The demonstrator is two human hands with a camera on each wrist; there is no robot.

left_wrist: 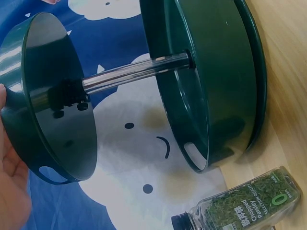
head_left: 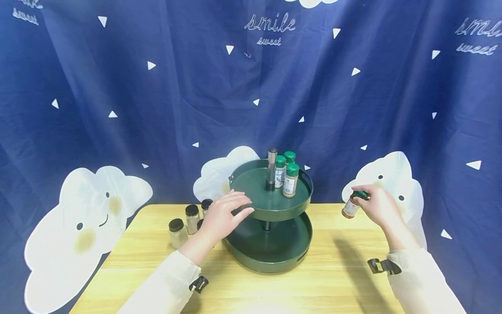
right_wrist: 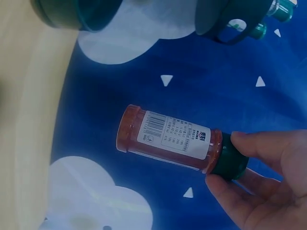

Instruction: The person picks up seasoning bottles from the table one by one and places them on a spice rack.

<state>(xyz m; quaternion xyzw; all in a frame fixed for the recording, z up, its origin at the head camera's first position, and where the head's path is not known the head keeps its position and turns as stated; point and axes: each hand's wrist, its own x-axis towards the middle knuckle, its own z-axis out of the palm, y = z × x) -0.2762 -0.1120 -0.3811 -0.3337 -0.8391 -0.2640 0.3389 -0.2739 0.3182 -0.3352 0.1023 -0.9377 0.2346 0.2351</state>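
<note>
My right hand (head_left: 376,204) pinches a spice jar (right_wrist: 172,139) by its green cap (right_wrist: 231,157), holding it in the air right of the turntable. The jar is tilted, with reddish contents and a white barcode label. A dark green two-tier turntable (head_left: 270,266) stands on the table. My left hand (head_left: 225,213) is at the left rim of its upper tray (head_left: 288,214), fingers extended and relaxed. In the left wrist view that hand's fingers (left_wrist: 14,165) lie against the tray's outer wall. Green-capped jars (head_left: 290,185) stand upright on the upper tray, right of the metal post (head_left: 272,168).
Several black-capped jars (head_left: 178,233) stand on the wooden table (head_left: 129,261) left of the turntable, partly hidden behind my left hand. One, a chopped parsley jar (left_wrist: 249,203), shows in the left wrist view. A blue curtain (head_left: 176,87) hangs behind the table.
</note>
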